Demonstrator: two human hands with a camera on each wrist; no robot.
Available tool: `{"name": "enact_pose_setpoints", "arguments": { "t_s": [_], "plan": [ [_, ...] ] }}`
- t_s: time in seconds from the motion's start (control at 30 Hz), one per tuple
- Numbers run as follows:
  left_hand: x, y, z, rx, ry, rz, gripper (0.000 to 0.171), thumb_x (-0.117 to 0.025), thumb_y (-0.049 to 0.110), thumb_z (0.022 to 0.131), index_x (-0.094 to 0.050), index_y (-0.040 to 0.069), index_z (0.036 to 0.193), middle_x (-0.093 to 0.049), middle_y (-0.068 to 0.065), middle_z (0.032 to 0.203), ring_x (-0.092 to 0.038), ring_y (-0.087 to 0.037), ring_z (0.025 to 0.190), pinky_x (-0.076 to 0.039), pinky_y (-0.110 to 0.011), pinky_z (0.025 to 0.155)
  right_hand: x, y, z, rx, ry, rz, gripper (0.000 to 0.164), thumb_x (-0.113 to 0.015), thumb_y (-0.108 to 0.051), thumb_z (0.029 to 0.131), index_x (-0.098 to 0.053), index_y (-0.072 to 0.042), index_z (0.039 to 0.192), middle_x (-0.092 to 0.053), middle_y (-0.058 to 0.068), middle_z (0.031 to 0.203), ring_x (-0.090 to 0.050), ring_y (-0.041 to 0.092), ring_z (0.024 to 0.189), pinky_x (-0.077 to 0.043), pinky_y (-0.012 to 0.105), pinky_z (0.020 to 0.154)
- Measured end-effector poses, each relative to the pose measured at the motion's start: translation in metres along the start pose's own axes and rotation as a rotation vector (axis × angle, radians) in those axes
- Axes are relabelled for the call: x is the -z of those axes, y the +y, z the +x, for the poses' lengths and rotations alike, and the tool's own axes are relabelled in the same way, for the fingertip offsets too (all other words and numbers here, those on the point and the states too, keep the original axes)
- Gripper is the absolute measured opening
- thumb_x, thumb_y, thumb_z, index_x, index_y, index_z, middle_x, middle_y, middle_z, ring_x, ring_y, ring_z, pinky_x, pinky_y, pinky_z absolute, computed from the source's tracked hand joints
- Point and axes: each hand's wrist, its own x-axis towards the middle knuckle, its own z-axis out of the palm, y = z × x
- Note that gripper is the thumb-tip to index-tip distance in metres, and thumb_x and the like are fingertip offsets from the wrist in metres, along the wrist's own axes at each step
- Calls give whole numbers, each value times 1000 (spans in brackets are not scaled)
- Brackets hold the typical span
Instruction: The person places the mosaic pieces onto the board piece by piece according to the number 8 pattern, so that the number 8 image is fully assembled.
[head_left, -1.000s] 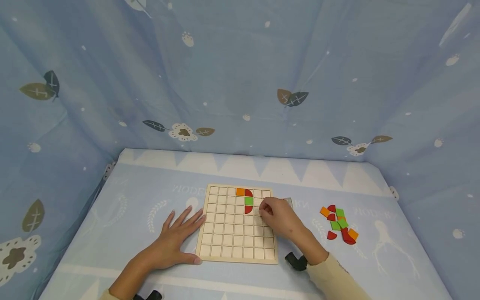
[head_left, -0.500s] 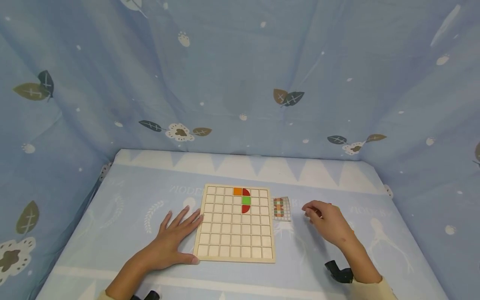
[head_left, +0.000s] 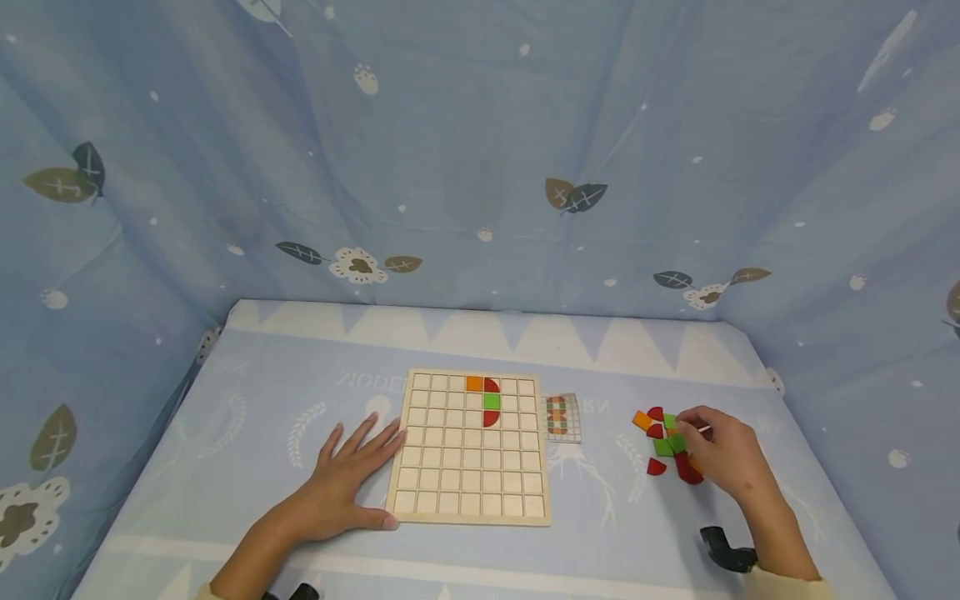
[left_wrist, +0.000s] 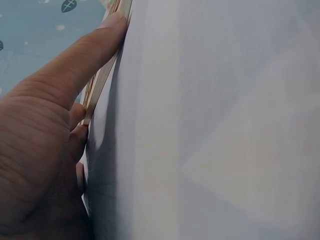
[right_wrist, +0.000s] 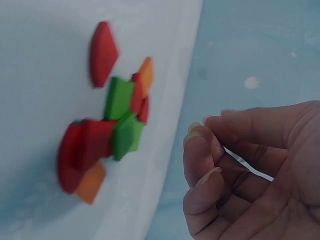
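Observation:
My left hand (head_left: pixel 341 483) lies with fingers spread at the left edge of a wooden grid board (head_left: pixel 450 481). In the left wrist view its thumb (left_wrist: pixel 82 57) rests along the board's side. On the board sit an orange square tile (head_left: pixel 475 383), a red quarter-round tile (head_left: pixel 491 385), a green square tile (head_left: pixel 491 401) and another red quarter-round tile (head_left: pixel 491 418). My right hand (head_left: pixel 723 450) hovers over a loose pile of tiles (head_left: pixel 663 447), fingers loosely bent. No tile shows between its fingers in the right wrist view.
A small pattern card (head_left: pixel 564 418) lies against the board's right side. One red quarter-round tile (head_left: pixel 656 467) lies apart from the pile. Black wrist mounts (head_left: pixel 726 550) sit at both wrists. A blue patterned cloth (head_left: pixel 480 150) hangs behind the table.
My right hand has moved from the board's right side, past the card, to above the tile pile. The card has come into sight. My left hand stays at the board's edge.

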Motion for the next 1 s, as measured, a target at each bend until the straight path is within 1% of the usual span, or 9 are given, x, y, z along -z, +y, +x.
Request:
{"name": "enact_pose_setpoints", "arguments": {
  "t_s": [0.07,0.23,0.3,0.4,0.5,0.6,0.8,0.9,1.0],
  "plan": [
    [0,0,-1,1,-1,0,116,-80,73,73,-32,25,166,-20,5,173,-3,-36,160,10,-69,119,-5,6,3,8,-1,-13,25,-67,-13,101,-70,5,119,-70,16,102,-65,30,87,-56,31,61],
    [1,0,0,0,8,2,115,-79,74,74,-31,25,167,-21,4,173,-3,-36,160,9,-69,119,-17,10,15,100,-42,-45,29,-76,-11,95,-71,4,118,-63,6,91,-59,22,79,-51,31,61],
    [1,0,0,0,12,-2,115,-79,74,73,-32,25,166,-21,4,173,-4,-37,160,9,-69,119,-22,9,20,126,-57,-55,28,-77,-11,94,-72,3,117,-60,3,88,-55,20,77,-48,33,62],
    [1,1,1,1,12,-8,115,-80,73,73,-33,24,166,-22,3,173,-4,-37,160,9,-69,119,-28,9,27,138,-77,-67,26,-76,-11,94,-73,3,116,-60,3,89,-53,20,76,-47,35,64],
    [0,1,1,2,9,-10,116,-81,73,73,-33,23,166,-22,2,173,-4,-38,160,9,-69,119,-32,10,32,129,-96,-80,24,-75,-11,95,-72,4,113,-62,5,90,-55,21,79,-49,38,68],
    [0,1,0,2,7,-9,116,-80,73,73,-33,24,166,-22,2,173,-4,-38,160,9,-69,119,-33,11,36,97,-122,-82,23,-75,-11,96,-70,5,112,-63,6,91,-57,22,80,-50,39,70],
    [0,1,-1,11,8,-5,116,-81,72,73,-32,24,166,-21,4,173,-4,-37,160,9,-69,119,-33,7,44,37,-169,-70,23,-75,-11,95,-65,7,106,-59,7,84,-54,22,75,-48,36,66],
    [-1,1,0,12,5,-5,116,-81,72,73,-32,25,166,-21,4,173,-3,-36,160,10,-68,119,-33,6,45,12,-170,-73,24,-75,-12,94,-64,7,105,-59,6,83,-54,22,75,-48,35,66],
    [-1,0,0,13,4,-7,116,-82,71,73,-32,25,166,-21,4,173,-3,-36,160,11,-68,120,-34,6,42,9,-154,-63,20,-74,-10,94,-65,5,103,-61,6,83,-55,22,74,-48,35,66]
  ]
}}
